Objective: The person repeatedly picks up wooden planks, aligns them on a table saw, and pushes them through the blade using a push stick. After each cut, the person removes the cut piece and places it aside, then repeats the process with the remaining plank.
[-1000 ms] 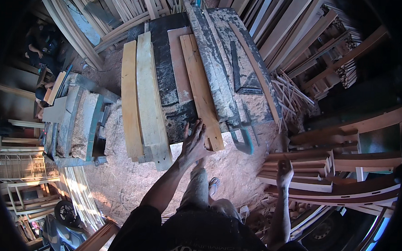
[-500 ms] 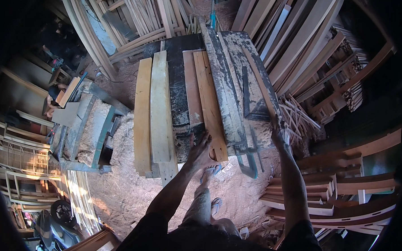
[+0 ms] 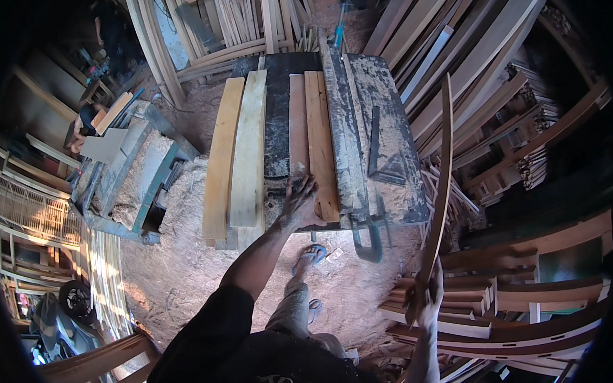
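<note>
My left hand (image 3: 299, 201) rests with spread fingers at the near ends of a reddish board (image 3: 298, 126) and a knotty brown plank (image 3: 320, 137) on the dark worktable (image 3: 279, 67). In my right hand (image 3: 427, 296) is a long, thin wooden strip (image 3: 443, 170), held out beside the table's right edge. Left of my left hand lie a yellow plank (image 3: 220, 153) and a pale plank (image 3: 247, 148). A dusty straight rail (image 3: 340, 124) runs along the table next to the brown plank, with a black angled piece (image 3: 373, 143) to its right.
A sawdust-covered machine (image 3: 126, 177) stands at left, near two people (image 3: 105, 29) (image 3: 83, 127). Stacks of long timber (image 3: 429, 53) surround the table, with curved pieces (image 3: 514, 296) at lower right. A parked two-wheeler (image 3: 76, 298) is at lower left.
My right hand has lifted the thin strip off the table's right side and drawn it back toward my body. My left hand stays at the boards' near ends.
</note>
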{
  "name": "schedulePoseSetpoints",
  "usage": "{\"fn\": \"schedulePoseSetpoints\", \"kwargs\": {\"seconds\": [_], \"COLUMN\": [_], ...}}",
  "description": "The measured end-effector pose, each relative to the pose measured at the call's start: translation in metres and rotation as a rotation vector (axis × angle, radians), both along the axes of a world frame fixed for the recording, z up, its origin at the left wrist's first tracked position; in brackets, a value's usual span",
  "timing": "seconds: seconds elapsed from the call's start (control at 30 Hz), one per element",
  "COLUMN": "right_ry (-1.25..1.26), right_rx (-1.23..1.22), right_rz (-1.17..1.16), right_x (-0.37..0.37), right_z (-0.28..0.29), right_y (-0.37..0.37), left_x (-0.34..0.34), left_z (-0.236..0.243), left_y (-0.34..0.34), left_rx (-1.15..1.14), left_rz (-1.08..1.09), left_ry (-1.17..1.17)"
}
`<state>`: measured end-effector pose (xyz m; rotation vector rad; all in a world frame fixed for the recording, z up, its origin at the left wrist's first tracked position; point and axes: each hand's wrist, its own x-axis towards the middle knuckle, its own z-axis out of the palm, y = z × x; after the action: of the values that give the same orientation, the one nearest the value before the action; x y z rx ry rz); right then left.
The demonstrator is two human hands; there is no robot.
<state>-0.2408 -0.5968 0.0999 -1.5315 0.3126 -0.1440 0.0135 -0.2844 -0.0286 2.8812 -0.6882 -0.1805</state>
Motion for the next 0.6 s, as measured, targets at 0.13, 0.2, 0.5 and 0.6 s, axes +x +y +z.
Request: {"fn": "schedulePoseSetpoints", "kwargs": {"seconds": [0.13,0.2,0.5,0.6], "right_ry": [0.102,0.284,0.788,0.871], "right_rx": [0.159,0.247,0.081,0.120], "right_rz": [0.016,-0.090,0.113,0.100], "right_x": [-0.116,-0.165,-0.242,-0.236], "right_z": [0.063,0.082,0.099,0.101], "right_y": [0.055,0.078,0.100,0.104], "left_x": [-0.008,-0.012,-0.021,-0.014], "left_z": [0.001,0.000,-0.026,-0.036], "left_y": [-0.002,-0.002,0.000,0.009], "left_rx": [-0.026,-0.097,-0.163,-0.198], "left_rz": [0.051,0.073,0.047,0.016], "left_ry": [-0.031,-0.019,-0.061,-0.023]}}
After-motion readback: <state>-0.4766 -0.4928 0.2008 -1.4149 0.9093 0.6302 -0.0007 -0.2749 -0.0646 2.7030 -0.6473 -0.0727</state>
